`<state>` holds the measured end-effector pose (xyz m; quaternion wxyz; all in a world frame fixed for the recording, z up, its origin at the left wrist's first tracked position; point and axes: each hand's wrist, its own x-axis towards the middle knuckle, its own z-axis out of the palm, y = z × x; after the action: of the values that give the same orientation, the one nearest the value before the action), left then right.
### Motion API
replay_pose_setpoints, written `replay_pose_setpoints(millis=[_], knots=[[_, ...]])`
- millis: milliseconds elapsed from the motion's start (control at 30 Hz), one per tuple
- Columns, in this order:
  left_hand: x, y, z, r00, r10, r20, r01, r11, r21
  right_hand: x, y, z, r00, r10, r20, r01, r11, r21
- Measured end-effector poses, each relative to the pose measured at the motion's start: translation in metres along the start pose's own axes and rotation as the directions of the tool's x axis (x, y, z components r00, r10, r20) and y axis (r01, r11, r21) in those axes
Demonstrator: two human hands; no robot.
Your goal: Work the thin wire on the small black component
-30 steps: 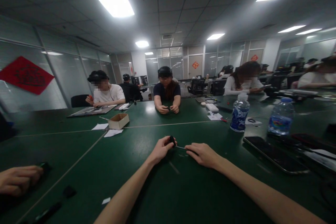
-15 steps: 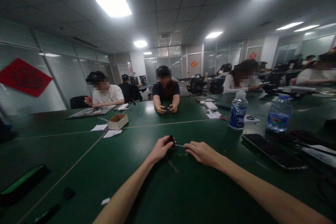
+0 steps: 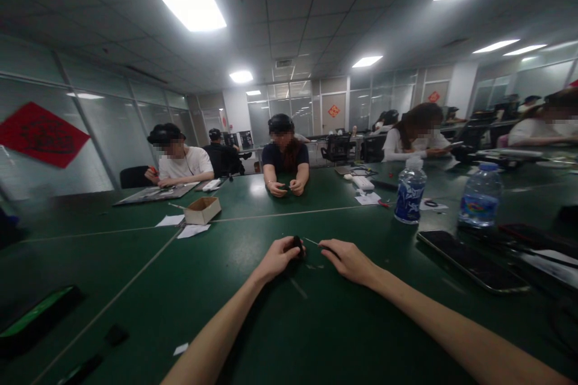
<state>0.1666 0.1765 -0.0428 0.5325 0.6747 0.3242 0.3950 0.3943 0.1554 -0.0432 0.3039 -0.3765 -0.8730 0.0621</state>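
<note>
The fingers (image 3: 289,246) of the left hand (image 3: 276,258) are curled shut around a small black part (image 3: 297,245), which they hold just above the green table (image 3: 253,325), out in front of the person's middle. The fingers (image 3: 326,246) of the right hand (image 3: 345,261) pinch together on a thin metal tool (image 3: 311,242), whose tip points toward the black part and ends just beside it; whether tip and part touch cannot be told. The right hand rests low on the table, just right of the black part, with both bare forearms reaching in from the lower edge. A thin pale line lies on the table just nearer than the black part, too faint to name. Well right of the black part lies a dark phone (image 3: 472,263), and beyond it stand two water bottles (image 3: 410,191), the second (image 3: 481,194) farther right. Left of the black part and farther off sits a small cardboard box (image 3: 203,210) with white paper slips (image 3: 194,230) beside it. Far left of the part, near the table's edge, lies a dark flat device with a green face (image 3: 38,313). Across the table, straight beyond the black part, a person in a dark top (image 3: 285,159) leans on both forearms, hands together; another in a white shirt (image 3: 180,162) sits to that person's left as seen here.
</note>
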Motion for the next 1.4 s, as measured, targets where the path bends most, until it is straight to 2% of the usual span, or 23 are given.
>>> replay_pose_setpoints(millis=[333, 500, 967, 1133, 1400], knots=[[0.002, -0.008, -0.004, 0.986, -0.062, -0.153, 0.030, 0.978, -0.208, -0.001, -0.007, -0.006, 0.990, -0.044, 0.130, 0.048, 0.999, -0.023], [0.003, -0.008, -0.004, 0.983, -0.073, -0.166, 0.041, 0.980, -0.194, 0.000, -0.006, -0.005, 0.989, -0.051, 0.138, 0.055, 0.998, -0.027], [-0.001, 0.001, -0.003, 0.990, -0.085, -0.110, 0.066, 0.984, -0.166, 0.000, -0.005, -0.006, 0.986, -0.045, 0.160, 0.053, 0.998, -0.045], [-0.002, 0.006, -0.002, 0.994, -0.072, -0.087, 0.056, 0.982, -0.181, 0.000, -0.006, -0.006, 0.985, -0.028, 0.171, 0.038, 0.998, -0.054], [-0.003, 0.006, -0.003, 0.997, -0.038, -0.073, 0.029, 0.993, -0.116, 0.000, -0.008, -0.007, 0.985, -0.033, 0.171, 0.045, 0.997, -0.065]])
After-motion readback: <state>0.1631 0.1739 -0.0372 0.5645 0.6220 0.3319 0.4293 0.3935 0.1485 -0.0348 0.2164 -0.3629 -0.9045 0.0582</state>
